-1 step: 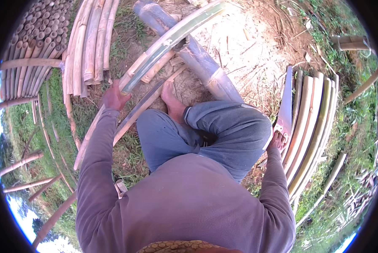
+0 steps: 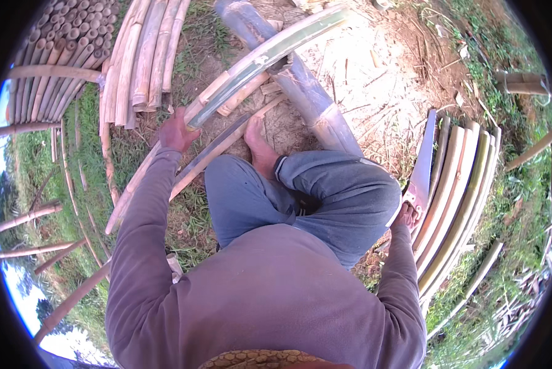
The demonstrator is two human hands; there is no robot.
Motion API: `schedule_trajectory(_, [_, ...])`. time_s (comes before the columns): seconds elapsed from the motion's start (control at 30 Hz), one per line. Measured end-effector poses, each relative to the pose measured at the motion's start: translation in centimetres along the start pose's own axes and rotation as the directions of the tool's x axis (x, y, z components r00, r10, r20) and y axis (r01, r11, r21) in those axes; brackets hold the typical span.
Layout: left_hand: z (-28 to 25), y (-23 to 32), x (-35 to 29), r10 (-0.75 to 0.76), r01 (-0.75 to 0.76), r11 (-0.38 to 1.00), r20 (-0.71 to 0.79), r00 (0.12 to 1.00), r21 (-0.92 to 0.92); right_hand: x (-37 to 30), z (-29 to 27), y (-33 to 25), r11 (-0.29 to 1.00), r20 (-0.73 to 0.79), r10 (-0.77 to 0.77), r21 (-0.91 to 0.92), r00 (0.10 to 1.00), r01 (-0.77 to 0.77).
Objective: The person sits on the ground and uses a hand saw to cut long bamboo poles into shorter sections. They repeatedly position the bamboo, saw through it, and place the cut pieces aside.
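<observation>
My left hand (image 2: 178,130) is closed round the near end of a green-and-tan bamboo pole (image 2: 251,69). The pole slants away to the upper right, crossing over a thick grey bamboo trunk (image 2: 319,114) on the ground. Off to the right, my right hand (image 2: 406,215) grips the handle of a handsaw (image 2: 422,154). Its pale blade points forward, beside a row of cut bamboo poles (image 2: 454,184) and away from the held pole. My bare foot (image 2: 260,144) rests near a dark split bamboo strip (image 2: 217,147) on the ground.
Long bamboo poles (image 2: 142,61) lie stacked at the upper left, with a larger bamboo pile (image 2: 60,67) behind them. Wood shavings (image 2: 374,74) cover the ground ahead. A lone bamboo pole (image 2: 472,286) lies in grass at the right. Slanted posts (image 2: 73,304) stand lower left.
The whole view has shifted slightly, so the pole and trunk appear a little further right. Both hands keep their holds on the bamboo pole and the handsaw.
</observation>
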State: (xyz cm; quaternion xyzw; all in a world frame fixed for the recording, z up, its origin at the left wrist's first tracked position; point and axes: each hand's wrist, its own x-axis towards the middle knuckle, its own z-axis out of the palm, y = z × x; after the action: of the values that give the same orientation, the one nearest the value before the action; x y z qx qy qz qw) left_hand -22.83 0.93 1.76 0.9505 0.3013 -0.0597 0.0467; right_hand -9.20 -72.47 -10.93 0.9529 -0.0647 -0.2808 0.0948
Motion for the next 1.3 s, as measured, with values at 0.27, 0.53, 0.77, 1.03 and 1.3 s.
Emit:
schedule_trajectory(0.27, [0.6, -0.6, -0.3, -0.045, 0.045, 0.999, 0.008, 0.999, 0.026, 1.2, -6.4, -0.1, 0.962, -0.387, -0.069, 0.218, 0.920, 0.164])
schedule_trajectory(0.53, [1.1, -0.7, -0.4, 0.009, -0.009, 1.000, -0.035, 0.999, 0.014, -12.6, -21.2, -14.3, 0.295, -0.840, -0.166, 0.457, 0.517, 0.839])
schedule_trajectory(0.77, [0.3, -0.4, 0.0, 0.005, -0.005, 0.998, 0.000, 1.000, -0.062, -19.1, -18.6, -29.6, -0.065, -0.745, -0.456, 0.573, 0.487, 0.817])
schedule_trajectory(1.03, [1.0, -1.0, -0.6, 0.025, -0.029, 0.992, -0.035, 0.999, -0.124, -20.9, -19.3, -31.5, -0.009, -0.651, -0.622, 0.561, 0.435, 0.828])
schedule_trajectory(1.3, [1.3, -0.9, -0.1, 0.030, -0.029, 0.995, 0.011, 0.999, -0.095, -18.4, -20.8, -36.7, 0.077, -0.546, -0.624, 0.669, 0.559, 0.739])
